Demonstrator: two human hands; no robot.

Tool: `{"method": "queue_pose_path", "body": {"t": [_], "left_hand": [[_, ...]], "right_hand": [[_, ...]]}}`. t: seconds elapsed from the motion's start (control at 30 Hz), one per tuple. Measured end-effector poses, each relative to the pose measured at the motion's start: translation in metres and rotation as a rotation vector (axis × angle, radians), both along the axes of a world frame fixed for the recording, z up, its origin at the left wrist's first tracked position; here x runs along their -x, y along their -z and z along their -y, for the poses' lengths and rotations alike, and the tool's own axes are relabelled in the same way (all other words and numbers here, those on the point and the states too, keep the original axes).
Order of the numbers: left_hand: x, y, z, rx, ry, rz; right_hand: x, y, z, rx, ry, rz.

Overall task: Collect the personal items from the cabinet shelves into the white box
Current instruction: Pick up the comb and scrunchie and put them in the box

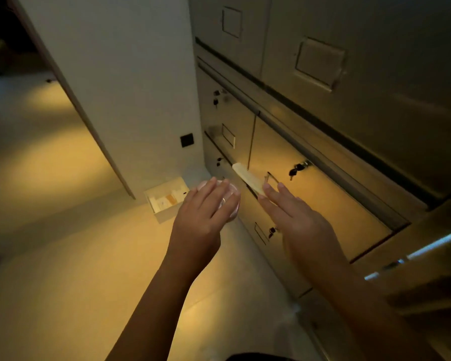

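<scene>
The white box (164, 213) stands on the floor against the wall corner, with several small pale items and an orange one inside. My left hand (203, 214) hovers just right of the box and grips a round pinkish-white jar (232, 201) from above, fingers curled over its lid. My right hand (294, 217) is in front of the lower cabinet doors and pinches a long flat pale item (246, 178) that sticks out up and to the left from under my fingers. The thumb is hidden.
The grey metal cabinet (323, 178) fills the right side, its small doors shut, with keys (296, 169) hanging in the locks. An open door's edge (427, 251) juts in at the right. A white wall with a black socket (186, 140) rises behind the box.
</scene>
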State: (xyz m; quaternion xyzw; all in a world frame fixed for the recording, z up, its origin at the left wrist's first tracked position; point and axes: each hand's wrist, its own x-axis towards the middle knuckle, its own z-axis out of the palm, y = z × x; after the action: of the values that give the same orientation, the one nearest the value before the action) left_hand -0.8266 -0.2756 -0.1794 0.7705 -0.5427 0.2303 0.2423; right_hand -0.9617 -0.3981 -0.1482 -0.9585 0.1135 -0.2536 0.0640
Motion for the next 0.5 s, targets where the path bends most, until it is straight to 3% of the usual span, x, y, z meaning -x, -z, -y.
{"method": "queue_pose_path", "body": {"t": [0.5], "left_hand": [[-0.138, 0.018, -0.064, -0.017, -0.345, -0.066]], "right_hand": [[-0.186, 0.025, -0.033, -0.043, -0.284, -0.12]]}}
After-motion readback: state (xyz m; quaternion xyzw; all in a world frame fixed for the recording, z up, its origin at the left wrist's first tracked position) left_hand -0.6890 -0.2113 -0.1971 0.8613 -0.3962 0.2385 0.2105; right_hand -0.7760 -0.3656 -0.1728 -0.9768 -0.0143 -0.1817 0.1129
